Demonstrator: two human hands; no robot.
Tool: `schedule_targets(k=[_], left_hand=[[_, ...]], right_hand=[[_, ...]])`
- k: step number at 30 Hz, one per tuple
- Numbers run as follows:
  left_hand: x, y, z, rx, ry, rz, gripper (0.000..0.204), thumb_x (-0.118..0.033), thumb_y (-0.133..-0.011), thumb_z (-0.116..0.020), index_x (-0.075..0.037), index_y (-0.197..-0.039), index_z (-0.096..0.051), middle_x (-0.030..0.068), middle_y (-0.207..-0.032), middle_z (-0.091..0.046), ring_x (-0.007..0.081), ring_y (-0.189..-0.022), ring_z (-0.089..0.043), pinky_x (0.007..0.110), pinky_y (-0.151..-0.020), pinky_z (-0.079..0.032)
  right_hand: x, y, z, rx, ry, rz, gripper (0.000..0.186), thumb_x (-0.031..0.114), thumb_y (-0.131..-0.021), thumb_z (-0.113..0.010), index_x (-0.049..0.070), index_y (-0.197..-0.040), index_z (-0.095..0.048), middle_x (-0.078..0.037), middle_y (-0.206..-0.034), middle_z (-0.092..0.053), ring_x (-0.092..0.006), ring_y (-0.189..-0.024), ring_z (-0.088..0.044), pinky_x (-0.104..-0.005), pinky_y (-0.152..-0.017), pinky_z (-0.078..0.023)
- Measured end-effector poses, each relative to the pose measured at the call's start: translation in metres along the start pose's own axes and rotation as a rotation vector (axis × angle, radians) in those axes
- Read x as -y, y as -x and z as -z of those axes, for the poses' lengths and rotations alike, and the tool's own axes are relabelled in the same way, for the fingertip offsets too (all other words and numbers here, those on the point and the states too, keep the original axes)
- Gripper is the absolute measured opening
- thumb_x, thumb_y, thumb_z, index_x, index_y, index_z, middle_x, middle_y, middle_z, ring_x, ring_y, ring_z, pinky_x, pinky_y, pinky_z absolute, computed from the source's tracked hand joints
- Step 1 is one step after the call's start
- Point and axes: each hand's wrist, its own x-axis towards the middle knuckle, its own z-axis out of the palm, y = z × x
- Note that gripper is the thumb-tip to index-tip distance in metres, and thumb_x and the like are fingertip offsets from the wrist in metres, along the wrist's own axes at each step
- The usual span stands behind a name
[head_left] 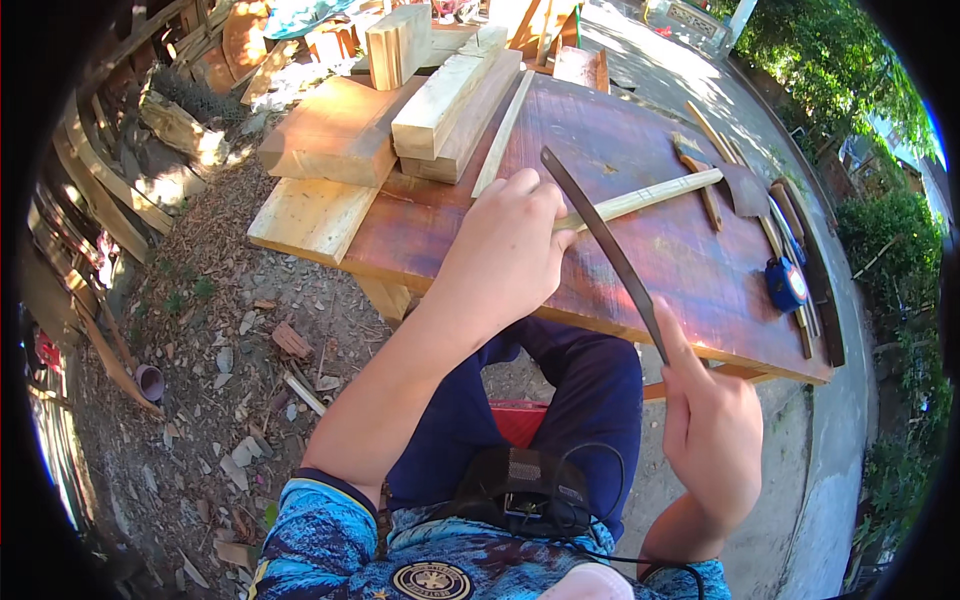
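My left hand (525, 235) is closed round one end of a slim, pale wooden stick (660, 197), holding it above the near part of the table. Pencil-like marks show towards the stick's far right end. In my right hand (710, 420), at the table's front edge, is a long, narrow, dark metal file (607, 247). The index finger lies stretched along it, and the grip end is hidden in the palm. The file crosses the stick at a slant, just right of my left fingers. Whether the two touch, I cannot tell.
Thick wooden blocks (330, 135) and beams (445, 105) are stacked on the table's (450, 235) left side, beside a thin strip (503, 135). At the right lie a broad-bladed tool (742, 190), wooden-handled tools and a blue tape measure (786, 284). Wood scraps litter the ground.
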Motion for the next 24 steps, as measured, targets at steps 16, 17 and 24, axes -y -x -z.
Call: schedule_targets(k=[16,17,24], left_hand=[[0.002,0.001,0.006,0.030,-0.002,0.050,0.018,-0.011,-0.090,-0.075,0.002,-0.096,-0.064,0.0167,-0.098,-0.062,0.0393,-0.096,-0.064,0.046,-0.083,-0.050],[0.004,0.002,0.005,0.023,-0.005,0.054,0.018,-0.011,-0.090,-0.075,0.002,-0.096,-0.064,0.0167,-0.098,-0.062,0.0393,-0.096,-0.064,0.046,-0.083,-0.050],[0.001,0.002,0.006,0.000,-0.009,0.014,0.015,-0.010,-0.092,-0.074,0.001,-0.095,-0.064,0.0156,-0.097,-0.062,0.0386,-0.097,-0.063,0.046,-0.084,-0.050]], right_hand=[[0.010,-0.025,-0.011,-0.022,0.020,-0.002,0.064,0.005,-0.094,-0.064,0.018,-0.156,-0.054,-0.016,-0.059,-0.055,-0.0342,-0.052,-0.059,-0.0484,-0.057,-0.046],[0.011,-0.015,-0.006,0.052,0.021,-0.011,0.064,0.005,-0.094,-0.064,0.018,-0.156,-0.054,-0.016,-0.059,-0.055,-0.0343,-0.052,-0.059,-0.0480,-0.056,-0.046],[-0.024,0.027,0.023,-0.071,-0.219,-0.101,0.053,-0.004,-0.093,-0.058,0.006,-0.144,-0.065,-0.020,-0.069,-0.061,-0.0294,-0.046,-0.050,-0.0392,-0.053,-0.044]])
